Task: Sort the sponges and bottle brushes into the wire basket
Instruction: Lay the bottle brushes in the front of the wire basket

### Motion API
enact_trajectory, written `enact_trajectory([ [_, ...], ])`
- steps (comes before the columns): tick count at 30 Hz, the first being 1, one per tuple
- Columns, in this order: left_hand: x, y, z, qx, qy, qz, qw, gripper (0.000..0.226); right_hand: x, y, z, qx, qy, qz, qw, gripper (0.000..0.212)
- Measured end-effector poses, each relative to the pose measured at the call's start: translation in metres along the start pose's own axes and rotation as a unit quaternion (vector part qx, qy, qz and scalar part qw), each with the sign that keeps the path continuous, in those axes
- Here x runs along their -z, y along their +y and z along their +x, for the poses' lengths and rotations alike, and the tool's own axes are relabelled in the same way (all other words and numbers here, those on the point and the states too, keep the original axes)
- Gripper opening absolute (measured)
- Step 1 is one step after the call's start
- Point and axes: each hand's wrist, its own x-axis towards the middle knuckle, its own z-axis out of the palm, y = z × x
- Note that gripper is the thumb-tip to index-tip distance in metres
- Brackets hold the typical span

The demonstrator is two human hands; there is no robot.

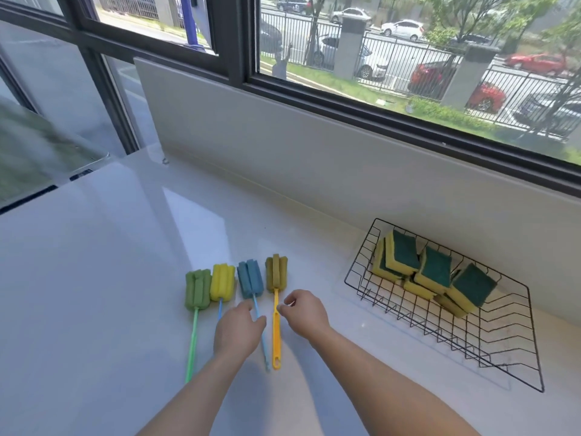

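Observation:
Several sponge-headed bottle brushes lie side by side on the white counter: a green one, a yellow-headed one, a blue one and an olive-headed one with an orange handle. My left hand hovers over the blue and yellow brushes' handles, fingers loosely curled, holding nothing. My right hand sits just right of the orange handle, thumb and fingers pinched close beside it, apart from it. The black wire basket at the right holds several yellow-and-green sponges at its far end.
A white upstand and a dark-framed window run behind the counter. The counter's left end meets a glass panel. The basket's near half holds nothing.

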Motion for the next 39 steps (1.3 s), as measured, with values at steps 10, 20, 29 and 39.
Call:
enact_trajectory([
  [10, -0.021, 0.0, 0.019, 0.025, -0.015, -0.035, 0.999, 0.03, -0.022, -0.007, 0.026, -0.054, 0.001, -0.035, 0.998, 0.024],
  [20, -0.026, 0.002, 0.014, -0.016, 0.02, -0.072, 0.997, 0.019, -0.008, 0.005, 0.022, -0.059, 0.021, 0.008, 0.998, 0.015],
  [29, -0.014, 0.016, -0.002, -0.075, 0.028, -0.059, 0.995, 0.02, 0.032, 0.032, -0.016, -0.065, 0.06, 0.082, 0.993, 0.007],
  [39, -0.004, 0.051, -0.03, -0.193, 0.026, 0.019, 0.981, 0.026, 0.074, 0.059, -0.067, -0.061, 0.131, 0.166, 0.975, 0.014],
])
